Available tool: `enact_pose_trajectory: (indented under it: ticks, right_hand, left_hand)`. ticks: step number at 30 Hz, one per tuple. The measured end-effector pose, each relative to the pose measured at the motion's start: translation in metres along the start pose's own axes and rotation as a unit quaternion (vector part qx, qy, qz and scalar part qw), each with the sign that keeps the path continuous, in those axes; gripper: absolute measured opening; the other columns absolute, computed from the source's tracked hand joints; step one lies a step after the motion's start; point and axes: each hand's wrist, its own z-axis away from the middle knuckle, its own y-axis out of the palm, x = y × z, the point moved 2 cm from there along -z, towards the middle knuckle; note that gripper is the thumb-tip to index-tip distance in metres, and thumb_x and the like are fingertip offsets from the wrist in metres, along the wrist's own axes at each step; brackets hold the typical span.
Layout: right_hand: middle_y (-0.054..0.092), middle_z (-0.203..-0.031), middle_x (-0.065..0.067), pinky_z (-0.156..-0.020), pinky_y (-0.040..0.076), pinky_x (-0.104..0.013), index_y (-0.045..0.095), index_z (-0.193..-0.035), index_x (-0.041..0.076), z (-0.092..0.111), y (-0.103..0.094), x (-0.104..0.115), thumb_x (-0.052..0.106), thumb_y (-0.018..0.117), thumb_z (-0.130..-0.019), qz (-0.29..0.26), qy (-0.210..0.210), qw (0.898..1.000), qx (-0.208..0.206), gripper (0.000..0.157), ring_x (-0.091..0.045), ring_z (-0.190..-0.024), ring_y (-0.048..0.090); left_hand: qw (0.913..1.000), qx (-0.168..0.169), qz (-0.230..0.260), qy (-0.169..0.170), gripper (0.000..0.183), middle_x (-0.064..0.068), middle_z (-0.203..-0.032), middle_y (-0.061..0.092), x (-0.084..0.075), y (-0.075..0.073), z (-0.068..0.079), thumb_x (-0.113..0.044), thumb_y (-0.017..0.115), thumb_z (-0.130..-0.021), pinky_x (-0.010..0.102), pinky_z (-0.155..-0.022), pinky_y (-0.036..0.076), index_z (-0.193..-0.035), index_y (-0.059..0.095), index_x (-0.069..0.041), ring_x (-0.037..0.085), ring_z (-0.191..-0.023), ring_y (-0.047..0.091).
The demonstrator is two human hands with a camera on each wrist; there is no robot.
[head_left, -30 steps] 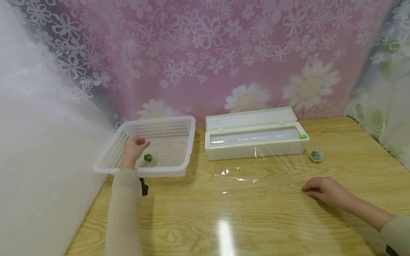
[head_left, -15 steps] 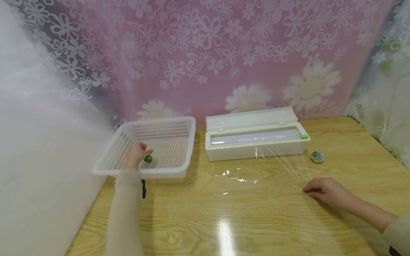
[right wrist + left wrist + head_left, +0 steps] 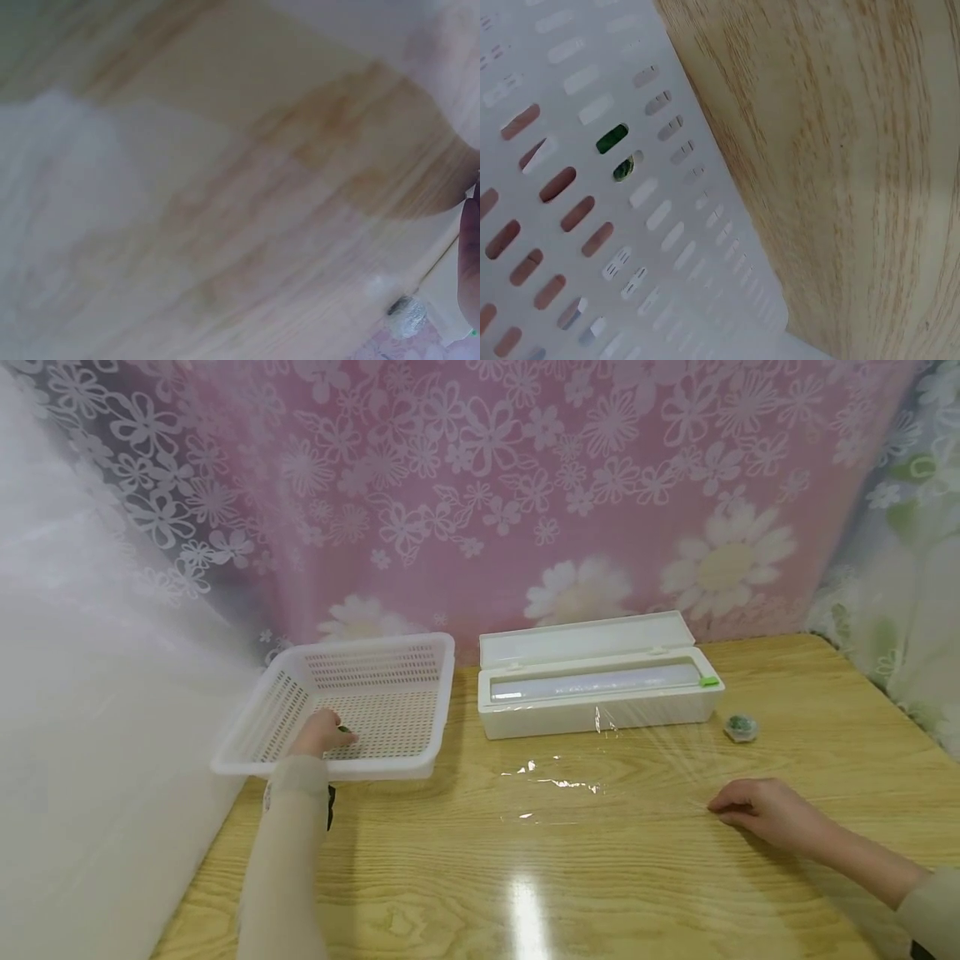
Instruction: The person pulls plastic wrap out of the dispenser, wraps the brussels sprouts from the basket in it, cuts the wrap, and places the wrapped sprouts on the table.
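My left hand (image 3: pixel 318 733) reaches down inside the white slotted basket (image 3: pixel 441 710), with thumb and fingers around a small green vegetable (image 3: pixel 343 729), mostly hidden by them. Through the basket's slots, the left wrist view shows bits of the green vegetable (image 3: pixel 613 139) and the fingers. At the right, my right hand (image 3: pixel 768 814) pinches the corner of a sheet of clear cling film (image 3: pixel 585 787). That sheet stretches over the tabletop from a white dispenser box (image 3: pixel 600 718) whose lid is up. The right wrist view catches only part of the right hand (image 3: pixel 470 262) at its edge.
A small film-wrapped green bundle (image 3: pixel 740 727) sits right of the dispenser. On the box's right end is a green slider (image 3: pixel 708 681). A floral curtain (image 3: pixel 480 527) hangs behind the wooden table (image 3: pixel 420 877), and a white sheet (image 3: pixel 97 735) borders its left side.
My left hand has lowered in the basket and closed in on the green vegetable, which now shows only between thumb and fingers. The right hand keeps its pinch on the film, almost still.
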Motion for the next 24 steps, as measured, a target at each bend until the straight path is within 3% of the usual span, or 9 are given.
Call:
enact_pose_trajectory:
  ticks: [5, 7, 9, 12, 16, 20, 24]
  right_hand:
    - [0.062, -0.078, 0.005, -0.053, 0.048, -0.020, 0.067, -0.081, 0.009, -0.0011, -0.0019, 0.0012, -0.005, 0.071, -0.063, 0.002, 0.001, 1.000, 0.003, 0.023, -0.002, -0.071, 0.057]
    - [0.062, -0.078, 0.005, -0.053, 0.048, -0.020, 0.067, -0.081, 0.009, -0.0009, -0.0019, 0.0010, -0.005, 0.071, -0.063, 0.000, 0.004, 1.000, 0.008, 0.023, -0.002, -0.071, 0.057]
    - [0.062, -0.078, 0.005, -0.053, 0.048, -0.020, 0.067, -0.081, 0.009, -0.0007, -0.0014, 0.0008, -0.004, 0.071, -0.063, -0.002, 0.006, 1.000, 0.011, 0.023, -0.002, -0.071, 0.057]
    - [0.062, -0.078, 0.005, -0.054, 0.048, -0.020, 0.067, -0.081, 0.010, -0.0005, -0.0008, 0.0005, -0.004, 0.071, -0.064, -0.004, 0.009, 1.000, 0.013, 0.022, -0.001, -0.072, 0.057]
    - [0.062, -0.078, 0.005, -0.054, 0.048, -0.020, 0.067, -0.081, 0.010, -0.0003, -0.0004, 0.0003, -0.004, 0.071, -0.064, -0.003, 0.010, 1.000, 0.014, 0.023, -0.002, -0.072, 0.057]
    - [0.062, -0.079, 0.004, -0.054, 0.048, -0.020, 0.067, -0.082, 0.009, -0.0004, -0.0002, 0.0003, -0.004, 0.071, -0.064, -0.005, 0.011, 1.000, 0.018, 0.022, -0.002, -0.072, 0.057]
    - [0.063, -0.080, 0.003, -0.054, 0.048, -0.020, 0.067, -0.082, 0.009, -0.0010, 0.0001, 0.0002, -0.003, 0.070, -0.064, -0.007, 0.012, 1.000, 0.023, 0.022, -0.002, -0.072, 0.057]
  left_hand:
    - [1.0000, -0.001, 0.006, 0.002, 0.053, 0.033, -0.120, 0.043, -0.0003, -0.0001, -0.0007, -0.019, 0.060, -0.085, 0.047, -0.084, 0.041, -0.120, 0.041, 0.017, 0.043, -0.106, 0.044]
    - [0.9999, -0.010, 0.005, 0.003, 0.043, 0.031, -0.102, 0.053, 0.0000, -0.0008, -0.0020, -0.017, 0.062, -0.083, 0.041, -0.076, 0.046, -0.107, 0.050, 0.017, 0.036, -0.087, 0.054]
    - [0.9999, -0.016, 0.002, -0.001, 0.032, 0.021, -0.072, 0.051, 0.0006, -0.0013, -0.0030, -0.016, 0.064, -0.082, 0.033, -0.061, 0.042, -0.082, 0.051, 0.013, 0.022, -0.061, 0.047]
    - [0.9995, -0.030, -0.013, -0.002, 0.029, 0.015, -0.066, 0.047, 0.0014, -0.0023, -0.0032, -0.015, 0.067, -0.080, 0.032, -0.056, 0.038, -0.074, 0.050, 0.008, 0.016, -0.057, 0.037]
    - [0.9991, -0.035, -0.022, -0.008, 0.028, 0.023, -0.090, 0.057, 0.0025, -0.0026, -0.0021, -0.011, 0.067, -0.079, 0.038, -0.065, 0.044, -0.093, 0.058, 0.010, 0.025, -0.073, 0.051]
    - [0.9994, -0.024, -0.018, -0.017, 0.025, 0.023, -0.091, 0.057, 0.0031, -0.0021, -0.0007, -0.009, 0.065, -0.080, 0.039, -0.067, 0.045, -0.094, 0.056, 0.010, 0.031, -0.079, 0.053]
    - [0.9996, -0.013, -0.009, -0.021, 0.035, 0.028, -0.103, 0.054, 0.0028, -0.0009, 0.0014, -0.010, 0.066, -0.080, 0.043, -0.073, 0.046, -0.103, 0.054, 0.013, 0.038, -0.093, 0.053]
